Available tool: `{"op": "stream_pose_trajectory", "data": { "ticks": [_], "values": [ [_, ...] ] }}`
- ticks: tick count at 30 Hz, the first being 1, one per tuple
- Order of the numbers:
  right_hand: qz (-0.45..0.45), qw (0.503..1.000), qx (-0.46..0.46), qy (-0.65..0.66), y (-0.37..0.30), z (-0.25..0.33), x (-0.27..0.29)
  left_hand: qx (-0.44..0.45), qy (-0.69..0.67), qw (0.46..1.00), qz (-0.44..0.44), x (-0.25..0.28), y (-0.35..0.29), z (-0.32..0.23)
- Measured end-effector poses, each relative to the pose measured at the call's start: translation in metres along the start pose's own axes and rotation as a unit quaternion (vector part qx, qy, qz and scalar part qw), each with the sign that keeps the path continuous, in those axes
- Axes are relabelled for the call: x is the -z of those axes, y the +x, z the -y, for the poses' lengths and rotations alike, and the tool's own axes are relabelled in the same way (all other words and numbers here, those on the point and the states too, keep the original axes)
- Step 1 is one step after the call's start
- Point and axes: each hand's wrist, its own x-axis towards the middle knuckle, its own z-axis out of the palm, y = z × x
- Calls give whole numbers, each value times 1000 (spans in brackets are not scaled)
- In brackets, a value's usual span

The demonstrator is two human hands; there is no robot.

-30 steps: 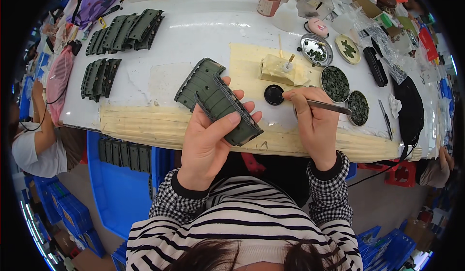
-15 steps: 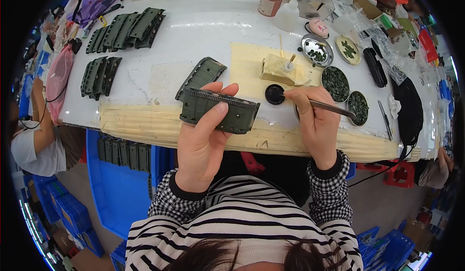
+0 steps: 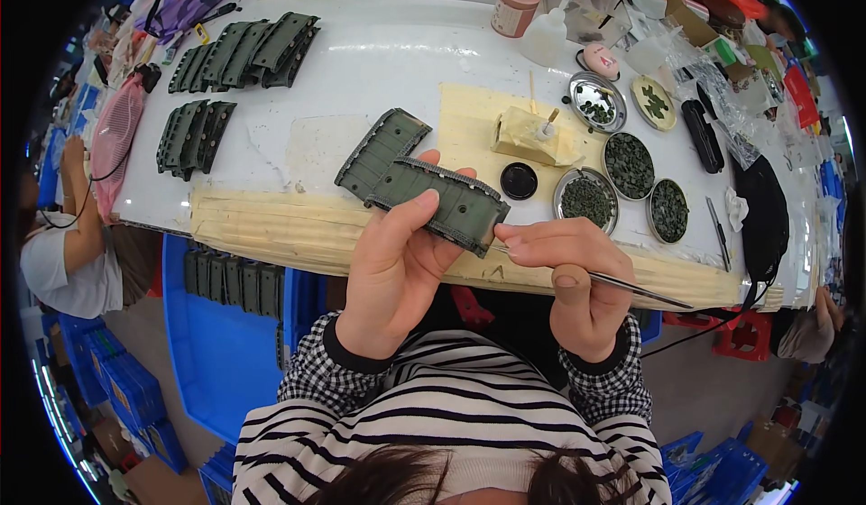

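My left hand grips a dark green curved plastic panel with small studs along its edges, thumb on top. A second green panel lies just behind it on the table, partly covered. My right hand holds thin metal tweezers, their tip at the held panel's right end; whether anything is in the tip is too small to tell. Beyond that hand sit a small black round dish and a round tin of small dark green pieces.
More tins of green pieces stand at the right, by a taped block with a stick in it. Stacked green panels lie at the far left. A blue bin holds more panels below the table edge. A co-worker's arm shows at left.
My right hand has come down and left from the black dish, bringing the tweezers to the panel's right end. My left hand has tilted the panel, showing more of its face.
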Motion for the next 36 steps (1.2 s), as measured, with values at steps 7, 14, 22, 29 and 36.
{"op": "stream_pose_trajectory", "data": {
  "ticks": [7, 14, 22, 29, 36],
  "values": [
    [-4, 1000, -6, -4, 0, 0, -1, -4, 4, 1000, 2, -2, 0, 1],
    [-2, 1000, -4, -7, -1, -1, -1, -5, 0, 1000, 3, -2, -1, 3],
    [2, 1000, -6, -20, -1, 0, -1, -3, 1, 1000, 4, -1, -1, 4],
    [6, 1000, -4, -30, -1, 0, 1, 6, -7, 1000, 0, -2, 0, 4],
    [10, 999, -11, -32, 1, 1, 0, 4, -10, 1000, -12, -1, 1, 4]
  ]
}}
